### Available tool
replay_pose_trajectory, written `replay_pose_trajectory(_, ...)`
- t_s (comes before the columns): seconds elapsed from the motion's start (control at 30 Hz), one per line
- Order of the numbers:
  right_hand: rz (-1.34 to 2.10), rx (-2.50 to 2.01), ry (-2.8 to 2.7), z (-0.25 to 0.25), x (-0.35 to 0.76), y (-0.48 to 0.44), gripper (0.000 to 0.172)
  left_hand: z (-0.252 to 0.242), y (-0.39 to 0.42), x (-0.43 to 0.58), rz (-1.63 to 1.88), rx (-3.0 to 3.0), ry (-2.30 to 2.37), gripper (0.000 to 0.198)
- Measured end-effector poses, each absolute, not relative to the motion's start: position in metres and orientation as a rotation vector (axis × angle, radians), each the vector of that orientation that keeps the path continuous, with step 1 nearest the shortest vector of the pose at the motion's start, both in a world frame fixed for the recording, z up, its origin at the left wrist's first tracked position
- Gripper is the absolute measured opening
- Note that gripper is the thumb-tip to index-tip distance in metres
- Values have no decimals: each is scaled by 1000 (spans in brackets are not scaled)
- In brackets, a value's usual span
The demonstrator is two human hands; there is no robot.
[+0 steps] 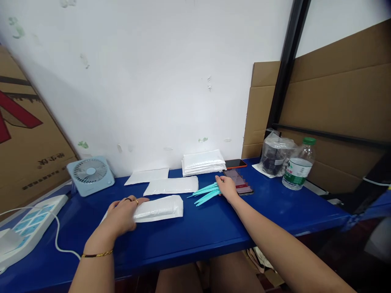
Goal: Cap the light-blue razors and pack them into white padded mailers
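Note:
My left hand (124,215) is closed around the left part of a white padded packet (161,208), with the thumb at its front edge. This packet lies near the front of the blue table, and something slim bulges under its glossy wrapping. In my right hand (226,188) is a fanned bunch of thin, pointed turquoise strips (207,195), their tips towards the left. The held ends are hidden by my fingers. Two flat white packets, one in front (172,185) and one behind (146,176), lie beyond my left hand. Behind my right hand is a stack of white packets (203,162).
A phone (240,181) lies by my right hand, another phone (236,164) behind it. At right stand a bagged dark cup (274,156) and a water bottle (298,167). A blue fan (91,175) and a corded power strip (36,228) are at left. Cardboard flanks the table (195,240).

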State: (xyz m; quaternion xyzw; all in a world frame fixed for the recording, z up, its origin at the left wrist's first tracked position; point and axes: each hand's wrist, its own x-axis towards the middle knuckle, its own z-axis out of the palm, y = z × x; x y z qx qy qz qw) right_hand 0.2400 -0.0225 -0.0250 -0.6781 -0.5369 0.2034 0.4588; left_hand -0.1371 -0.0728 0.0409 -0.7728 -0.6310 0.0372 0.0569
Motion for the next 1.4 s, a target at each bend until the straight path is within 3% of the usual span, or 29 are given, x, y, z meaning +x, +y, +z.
replay_pose_trajectory(0.23, 197, -1790, -1557, -24, 224, -41, 43, 28, -68, -149, 139, -2644, -2021, 92)
replay_pose_trajectory(0.47, -91, -1875, -1813, -25, 213, -43, 40, 11, -74, -119, 128, -2968, -1825, 75)
replay_pose_trajectory(0.63, -2, -1856, -1792, -26, 220, -40, 44, 25, -74, -100, 128, -3174, -1672, 82)
replay_pose_trajectory(0.8, 78, -1754, -1714, -27, 229, -35, 42, 37, -63, -91, 157, -3021, -1708, 102)
replay_pose_trajectory(1.07, 112, -1618, -1686, -22, 233, -32, 42, 57, -57, -78, 59, -2905, -1578, 56)
replay_pose_trajectory(1.4, 170, -1606, -1640, -20, 239, -30, 42, 122, -53, 19, 346, -2585, -1312, 53)
